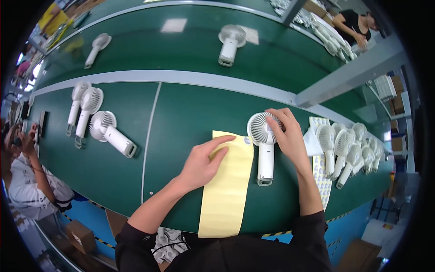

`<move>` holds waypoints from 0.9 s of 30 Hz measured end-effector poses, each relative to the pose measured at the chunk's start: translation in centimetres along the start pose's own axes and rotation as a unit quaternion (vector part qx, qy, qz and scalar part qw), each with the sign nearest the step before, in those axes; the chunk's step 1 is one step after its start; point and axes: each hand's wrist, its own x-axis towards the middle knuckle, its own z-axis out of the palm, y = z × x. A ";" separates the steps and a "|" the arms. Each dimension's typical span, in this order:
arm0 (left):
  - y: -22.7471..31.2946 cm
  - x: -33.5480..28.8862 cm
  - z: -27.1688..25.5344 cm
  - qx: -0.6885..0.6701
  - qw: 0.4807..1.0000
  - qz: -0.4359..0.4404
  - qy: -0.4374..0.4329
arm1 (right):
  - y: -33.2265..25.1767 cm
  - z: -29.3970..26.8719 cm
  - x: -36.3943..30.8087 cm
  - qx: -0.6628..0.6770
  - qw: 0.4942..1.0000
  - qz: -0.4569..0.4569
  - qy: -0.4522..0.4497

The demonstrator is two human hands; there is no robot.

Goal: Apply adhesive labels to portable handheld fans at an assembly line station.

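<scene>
A pale yellow backing sheet (226, 195) lies lengthwise before me, with one small printed sticker (247, 140) at its upper right corner. My left hand (202, 164) rests on the sheet's upper part, index finger stretched out and thumb apart from it. Just right of the sheet, a white handheld fan (266, 156) lies with its round grille away from me and its handle toward me. The fingers of my right hand (287, 133) curl over the right side of the grille and grip it; the fingertips at the rim are partly hidden.
Several white fans (344, 147) crowd the right, beside a sticker sheet (321, 181) and a white paper piece (311, 141). Three fans (111, 131) lie left. Two more (229, 47) lie beyond the metal rail (195, 77). A grey post (353, 77) stands right. Co-workers sit left and far right.
</scene>
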 end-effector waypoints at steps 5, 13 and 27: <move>-0.7 -0.6 -1.0 -0.055 0.997 -0.047 -0.007 | 1.7 1.7 0.0 0.050 0.996 0.048 0.064; 0.0 0.4 0.6 -0.122 0.988 -0.006 0.093 | 1.0 1.1 -5.8 0.021 0.994 0.105 0.005; -1.0 -0.1 -0.1 -0.089 0.987 0.032 0.130 | 11.9 -3.2 21.0 -0.134 0.961 -0.034 0.239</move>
